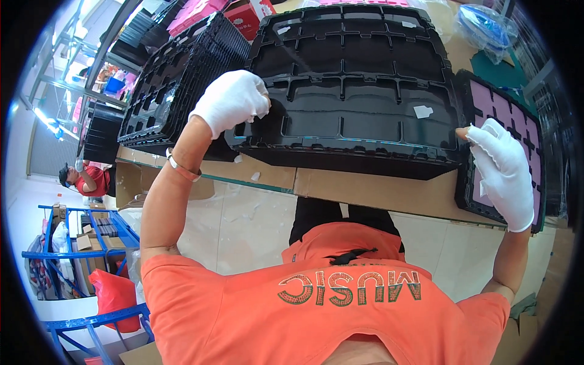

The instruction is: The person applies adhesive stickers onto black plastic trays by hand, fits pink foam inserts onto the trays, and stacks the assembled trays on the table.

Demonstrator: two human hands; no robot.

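Note:
A wide stack of black plastic compartment trays [365,121] fills the middle of the table before me. Over its near left corner is my left hand [230,102], in a white glove, with fingers curled closed; what they hold, if anything, is hidden. At the right edge of the stack, my gloved right hand [504,173] has its bare fingertips drawn together beside the rim. Whether they pinch anything does not show. A small white label-like scrap [423,112] lies on the top tray's right side.
Left stands another tall stack of black trays [182,79]. A black tray with pink compartments [533,143] lies under and beside my right hand. Behind are a red box [246,15] and a blue item in clear plastic [483,27]. A co-worker [91,179] stands far left, near blue racks [79,252].

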